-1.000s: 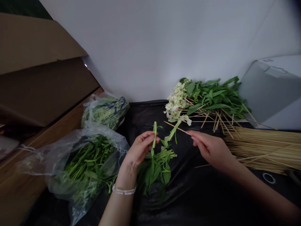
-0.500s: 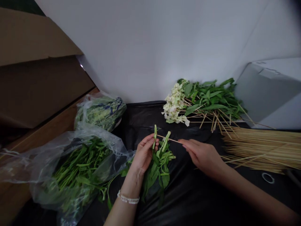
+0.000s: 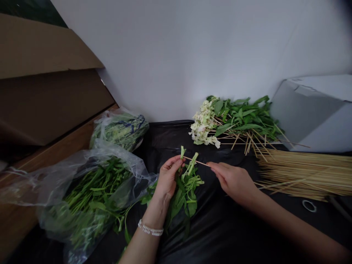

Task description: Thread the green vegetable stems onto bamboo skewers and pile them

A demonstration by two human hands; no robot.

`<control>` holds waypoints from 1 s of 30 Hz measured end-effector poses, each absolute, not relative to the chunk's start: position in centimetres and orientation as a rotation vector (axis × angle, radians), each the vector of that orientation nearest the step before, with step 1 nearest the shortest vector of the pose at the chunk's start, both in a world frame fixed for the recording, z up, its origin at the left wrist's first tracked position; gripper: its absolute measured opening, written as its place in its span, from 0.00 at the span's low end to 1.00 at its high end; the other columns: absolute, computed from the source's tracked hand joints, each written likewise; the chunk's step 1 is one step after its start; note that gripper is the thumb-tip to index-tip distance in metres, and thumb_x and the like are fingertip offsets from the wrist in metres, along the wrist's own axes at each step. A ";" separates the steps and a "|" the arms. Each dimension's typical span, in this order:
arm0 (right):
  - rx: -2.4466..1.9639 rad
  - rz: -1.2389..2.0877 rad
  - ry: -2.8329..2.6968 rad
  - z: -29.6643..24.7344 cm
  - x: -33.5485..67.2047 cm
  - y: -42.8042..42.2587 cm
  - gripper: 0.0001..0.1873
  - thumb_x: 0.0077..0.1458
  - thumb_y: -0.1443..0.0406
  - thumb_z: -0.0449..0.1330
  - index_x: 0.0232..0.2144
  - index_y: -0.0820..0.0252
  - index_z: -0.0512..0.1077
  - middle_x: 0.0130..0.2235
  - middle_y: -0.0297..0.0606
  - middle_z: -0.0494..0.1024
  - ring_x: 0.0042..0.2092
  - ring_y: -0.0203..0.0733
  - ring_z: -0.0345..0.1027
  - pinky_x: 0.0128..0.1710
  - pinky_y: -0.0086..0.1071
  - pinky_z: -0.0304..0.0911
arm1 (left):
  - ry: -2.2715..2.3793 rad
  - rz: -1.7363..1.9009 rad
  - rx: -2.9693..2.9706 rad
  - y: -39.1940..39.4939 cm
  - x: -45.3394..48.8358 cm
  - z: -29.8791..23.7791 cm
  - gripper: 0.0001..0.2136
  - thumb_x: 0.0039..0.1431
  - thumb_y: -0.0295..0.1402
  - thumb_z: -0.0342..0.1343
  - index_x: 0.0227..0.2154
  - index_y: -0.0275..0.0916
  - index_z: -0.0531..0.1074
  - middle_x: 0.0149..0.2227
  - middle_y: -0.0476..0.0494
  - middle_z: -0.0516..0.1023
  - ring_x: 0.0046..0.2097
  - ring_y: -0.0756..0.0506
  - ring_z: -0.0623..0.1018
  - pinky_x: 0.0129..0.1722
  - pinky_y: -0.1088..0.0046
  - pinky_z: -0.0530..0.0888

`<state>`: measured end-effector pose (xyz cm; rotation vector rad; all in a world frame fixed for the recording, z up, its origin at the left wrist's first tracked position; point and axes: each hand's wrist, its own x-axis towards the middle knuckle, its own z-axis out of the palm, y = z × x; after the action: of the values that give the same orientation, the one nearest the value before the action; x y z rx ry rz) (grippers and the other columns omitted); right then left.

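1. My left hand [image 3: 168, 178] is curled in a narrow grip around a bunch of leafy green stems [image 3: 185, 196]. Two pale cut stem ends stick up above my fingers, and the leaves hang down past my wrist.
2. My right hand [image 3: 233, 179] is pinched narrowly on a thin bamboo skewer [image 3: 196, 161], held between the thumb and fingertips. The skewer points left across the raised stem ends and reaches the one nearest my left hand. I cannot tell whether it has gone through either stem.
3. A pearl bracelet [image 3: 150, 230] sits on my left wrist.
4. A black plastic sheet [image 3: 222, 227] lies under my hands and the bunch.
5. To my left are two clear plastic bags of greens: a large, open one [image 3: 82, 198] just beside my left hand and a smaller one [image 3: 119, 132] behind it, with blue markings.
6. Ahead, a heap of skewered leaves [image 3: 239, 117] and pale cream flowers [image 3: 202, 124] lies against a white wall [image 3: 178, 55].
7. To my right lie loose bamboo skewers [image 3: 305, 174], with a small white ring [image 3: 309, 206] just below them and a pale grey box [image 3: 313, 113] behind them.
8. A cardboard box [image 3: 41, 80] stands at upper left, above a wooden surface [image 3: 16, 216].
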<state>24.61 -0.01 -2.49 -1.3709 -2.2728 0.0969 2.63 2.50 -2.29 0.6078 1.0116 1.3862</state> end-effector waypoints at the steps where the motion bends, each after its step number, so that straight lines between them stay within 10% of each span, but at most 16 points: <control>1: -1.382 0.094 -2.273 -2.5 24.6 0.0 0.19 0.65 0.67 0.46 0.52 0.56 0.72 0.38 0.38 0.79 0.37 0.42 0.75 0.33 0.32 0.66 | 1.018 1.393 0.616 2.5 2.7 -2.4 0.15 0.37 0.30 0.73 0.32 0.36 0.81 0.33 0.45 0.83 0.30 0.54 0.77 0.30 0.82 0.71; 30: -1.377 0.087 -2.246 -3.2 24.0 -0.5 0.19 0.63 0.68 0.47 0.50 0.57 0.73 0.38 0.40 0.80 0.38 0.41 0.75 0.36 0.32 0.68 | 1.074 1.295 0.842 1.9 3.5 -3.4 0.14 0.42 0.38 0.71 0.31 0.36 0.82 0.28 0.45 0.82 0.28 0.51 0.77 0.32 0.75 0.72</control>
<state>23.97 -0.47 -3.15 -1.3772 -2.2465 0.0875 3.47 1.92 -3.40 0.8421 1.0737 1.2946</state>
